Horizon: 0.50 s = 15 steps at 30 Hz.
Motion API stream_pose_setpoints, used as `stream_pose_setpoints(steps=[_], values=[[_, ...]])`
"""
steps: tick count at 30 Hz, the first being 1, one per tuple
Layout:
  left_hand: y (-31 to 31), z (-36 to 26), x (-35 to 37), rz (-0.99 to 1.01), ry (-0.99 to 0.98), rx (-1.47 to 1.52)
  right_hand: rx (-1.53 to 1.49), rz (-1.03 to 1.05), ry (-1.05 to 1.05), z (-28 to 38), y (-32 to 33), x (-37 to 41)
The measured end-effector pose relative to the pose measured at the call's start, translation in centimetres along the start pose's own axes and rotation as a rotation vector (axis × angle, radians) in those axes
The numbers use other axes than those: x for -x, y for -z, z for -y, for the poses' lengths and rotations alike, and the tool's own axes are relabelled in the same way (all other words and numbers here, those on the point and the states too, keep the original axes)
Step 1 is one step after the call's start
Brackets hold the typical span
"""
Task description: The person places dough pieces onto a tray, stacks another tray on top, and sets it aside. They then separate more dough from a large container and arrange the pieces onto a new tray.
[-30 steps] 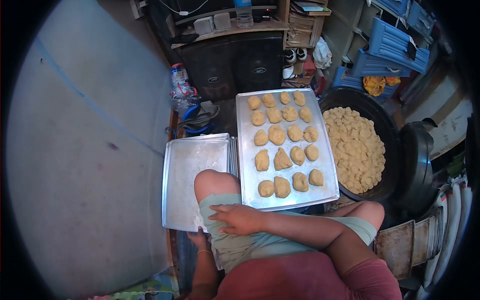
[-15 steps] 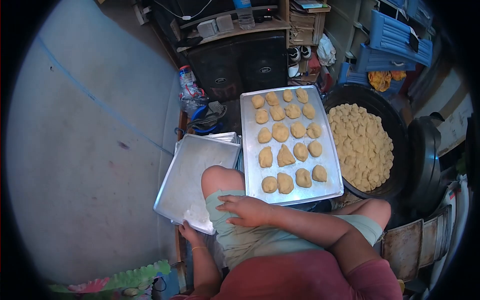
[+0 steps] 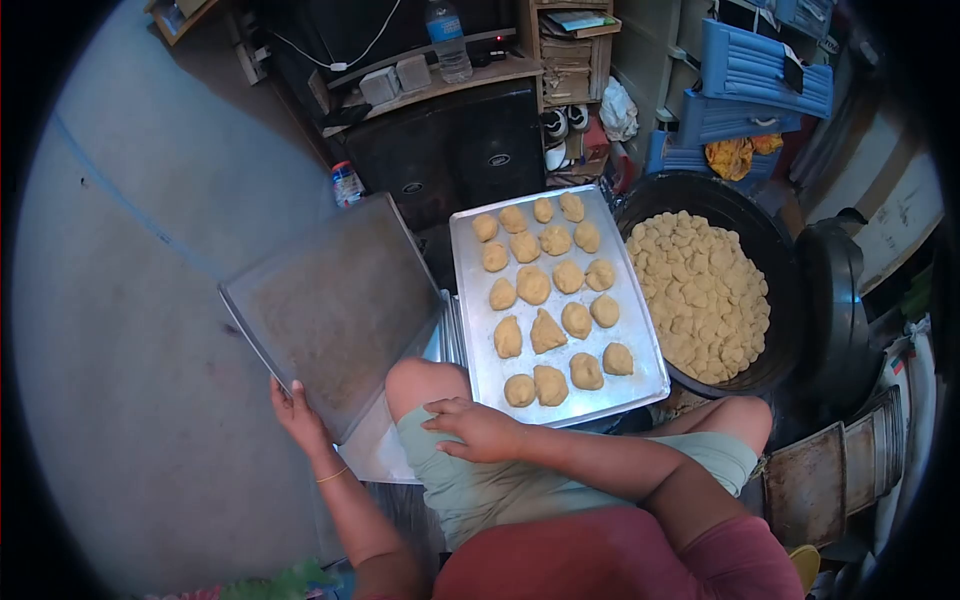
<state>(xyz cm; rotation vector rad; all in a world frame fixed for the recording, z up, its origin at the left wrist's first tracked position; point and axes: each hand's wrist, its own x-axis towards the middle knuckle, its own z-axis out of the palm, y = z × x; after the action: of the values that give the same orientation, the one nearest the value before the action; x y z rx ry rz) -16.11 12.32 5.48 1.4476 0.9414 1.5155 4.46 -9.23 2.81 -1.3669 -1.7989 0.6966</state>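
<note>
My left hand [image 3: 302, 415] grips the near left edge of an empty baking tray [image 3: 335, 300], which is raised and tilted. Beneath it lies another metal tray [image 3: 385, 452], partly hidden. My right hand [image 3: 478, 428] rests on my left thigh, fingers apart, with nothing in it. In front of me a larger silver baking tray [image 3: 643, 350] carries rows of dough pieces [image 3: 533, 285]. To its right, a round black tub [image 3: 790, 265] holds a big heap of dough lumps [image 3: 698, 290].
Black speakers [image 3: 455, 150] stand behind the dough tray under a shelf with a water bottle [image 3: 447, 45]. A grey wall [image 3: 130, 330] bounds the left side. Blue drawers [image 3: 765, 75] are at the back right. Worn trays [image 3: 805, 490] lean at the right.
My left hand has raised the empty tray up and to the left off the tray beneath, tilting it. My right hand stays on my thigh. The whole view has shifted slightly.
</note>
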Motion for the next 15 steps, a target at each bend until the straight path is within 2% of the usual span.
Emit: stream_pose_setpoints(steps=[4, 5, 7, 9, 11, 12, 14, 15], values=[[-3.5, -5.9, 1.2, 0.027, -0.2, -0.098, -0.07, -0.048, -0.048, -0.4, 1.1, -0.3], [-4.3, -7.1, 1.7, 0.03, -0.196, -0.098, -0.092, -0.057, -0.069, -0.5, 1.2, -0.3], [-5.8, -9.2, 2.8, -0.031, -0.138, 0.107, -0.178, -0.071, -0.101, -1.2, 1.5, -0.7], [-6.6, -10.2, 4.0, -0.043, -0.151, 0.14, -0.265, -0.084, -0.129, -1.3, 2.0, -1.0], [-7.3, -11.0, 5.3, -0.049, -0.163, 0.171, -0.574, -0.093, -0.347, -0.9, 2.9, -1.1], [-7.6, -11.3, 6.1, -0.048, -0.151, 0.229, -0.576, -0.094, -0.348, -1.0, 3.0, -1.2], [-8.1, -11.8, 7.2, -0.046, -0.134, 0.288, -1.118, -0.108, -0.517, -1.1, 3.2, -1.4], [-8.3, -12.2, 7.6, -0.066, -0.111, 0.299, -1.121, -0.109, -0.52, -1.3, 3.4, -1.5]])
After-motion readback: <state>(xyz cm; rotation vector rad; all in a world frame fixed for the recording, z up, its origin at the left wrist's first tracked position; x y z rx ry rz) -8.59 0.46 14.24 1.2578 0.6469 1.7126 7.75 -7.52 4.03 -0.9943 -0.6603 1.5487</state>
